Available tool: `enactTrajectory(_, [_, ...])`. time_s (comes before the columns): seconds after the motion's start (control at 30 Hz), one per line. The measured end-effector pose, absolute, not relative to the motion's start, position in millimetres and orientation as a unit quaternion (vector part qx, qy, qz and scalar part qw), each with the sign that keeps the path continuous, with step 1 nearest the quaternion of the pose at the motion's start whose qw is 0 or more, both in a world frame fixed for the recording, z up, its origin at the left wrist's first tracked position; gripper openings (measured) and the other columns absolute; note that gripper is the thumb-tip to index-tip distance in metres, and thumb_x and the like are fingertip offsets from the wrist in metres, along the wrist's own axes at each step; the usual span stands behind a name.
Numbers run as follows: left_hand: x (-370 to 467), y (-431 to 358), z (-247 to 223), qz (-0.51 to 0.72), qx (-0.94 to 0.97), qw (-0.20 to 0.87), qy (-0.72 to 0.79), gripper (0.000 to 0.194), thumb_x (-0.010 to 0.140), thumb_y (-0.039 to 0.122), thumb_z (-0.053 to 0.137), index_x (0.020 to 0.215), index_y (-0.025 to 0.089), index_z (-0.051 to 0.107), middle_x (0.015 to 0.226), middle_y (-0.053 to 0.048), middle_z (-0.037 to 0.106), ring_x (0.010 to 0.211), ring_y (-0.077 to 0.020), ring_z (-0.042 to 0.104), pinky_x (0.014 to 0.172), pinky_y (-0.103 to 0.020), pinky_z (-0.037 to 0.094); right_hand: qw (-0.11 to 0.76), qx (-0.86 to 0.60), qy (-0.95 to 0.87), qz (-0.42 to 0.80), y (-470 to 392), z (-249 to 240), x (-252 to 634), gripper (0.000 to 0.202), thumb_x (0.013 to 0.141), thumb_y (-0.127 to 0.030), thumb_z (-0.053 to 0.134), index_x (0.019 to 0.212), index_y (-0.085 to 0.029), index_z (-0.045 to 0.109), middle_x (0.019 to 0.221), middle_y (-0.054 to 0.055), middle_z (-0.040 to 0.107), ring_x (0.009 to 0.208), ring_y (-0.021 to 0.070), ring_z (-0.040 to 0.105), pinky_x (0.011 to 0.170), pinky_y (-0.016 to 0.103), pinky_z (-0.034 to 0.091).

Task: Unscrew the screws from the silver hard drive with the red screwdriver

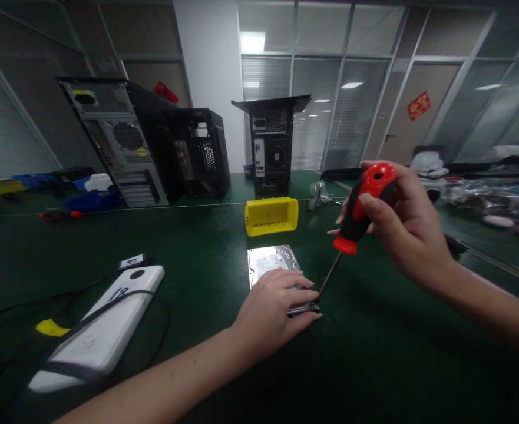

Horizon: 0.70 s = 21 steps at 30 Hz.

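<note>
A silver hard drive (270, 259) lies on the green table in front of me. My left hand (281, 300) rests over its near part, fingers curled around the near right corner and covering much of it. My right hand (400, 224) is wrapped round the handle of a red and black screwdriver (359, 209). The tool leans, its metal shaft slanting down to the left. Its tip meets the drive's near right corner, close to my left fingertips; whether it sits in a screw I cannot tell.
Behind the drive stands a yellow bin (271, 217) with small screws inside. A white power bank-like box (104, 330) with black cables lies at left. Computer cases (148, 141) stand at the back, another case (272, 147) in the middle. A second screwdriver (60, 215) lies far left.
</note>
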<state>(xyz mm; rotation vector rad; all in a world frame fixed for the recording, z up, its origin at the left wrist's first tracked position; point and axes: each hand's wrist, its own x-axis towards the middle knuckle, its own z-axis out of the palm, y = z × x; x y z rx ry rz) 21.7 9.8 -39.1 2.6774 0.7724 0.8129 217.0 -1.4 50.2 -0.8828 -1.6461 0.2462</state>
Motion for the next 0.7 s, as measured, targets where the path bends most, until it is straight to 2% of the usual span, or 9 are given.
enactTrajectory(0.17, [21.1,9.8,-38.6,0.277,0.917,0.121,0.262,0.021,0.082,0.029,0.061,0.101,0.022,0.066,0.113,-0.003,0.062,0.108,-0.0208,0.054,0.094,-0.039,0.041,0.591,-0.384,-0.702,0.101,-1.0,49.5,216.8,0.037,0.083,-0.028,0.051,0.119,-0.028,0.043,0.088,0.002,0.054,0.07,0.0158,0.059,0.056,0.031,0.055])
enactTrajectory(0.37, [21.5,9.5,-38.3,0.278,0.916,0.116,0.266,0.021,0.082,0.029,0.062,0.101,0.022,0.066,0.113,-0.003,0.062,0.107,-0.0211,0.054,0.093,-0.039,0.042,0.592,-0.371,-0.705,0.119,-2.5,50.8,213.8,0.038,0.082,-0.029,0.052,0.118,-0.028,0.042,0.086,0.002,0.052,0.068,0.0166,0.06,0.052,0.031,0.055])
enactTrajectory(0.57, [22.0,9.8,-38.5,0.278,0.917,0.109,0.264,0.02,0.082,0.029,0.062,0.101,0.023,0.066,0.113,-0.003,0.063,0.107,-0.0212,0.054,0.093,-0.039,0.042,0.583,-0.364,-0.72,0.098,-3.9,54.8,209.4,0.04,0.078,-0.025,0.057,0.116,-0.029,0.044,0.09,0.001,0.051,0.077,0.0172,0.058,0.068,0.034,0.054])
enactTrajectory(0.7, [22.7,10.3,-38.4,0.275,0.918,0.108,0.263,0.022,0.081,0.029,0.063,0.102,0.023,0.066,0.112,-0.003,0.063,0.106,-0.0209,0.054,0.093,-0.039,0.042,0.579,-0.354,-0.73,0.085,-4.2,56.4,206.8,0.04,0.078,-0.021,0.058,0.115,-0.028,0.044,0.095,0.0,0.051,0.08,0.015,0.056,0.075,0.032,0.052])
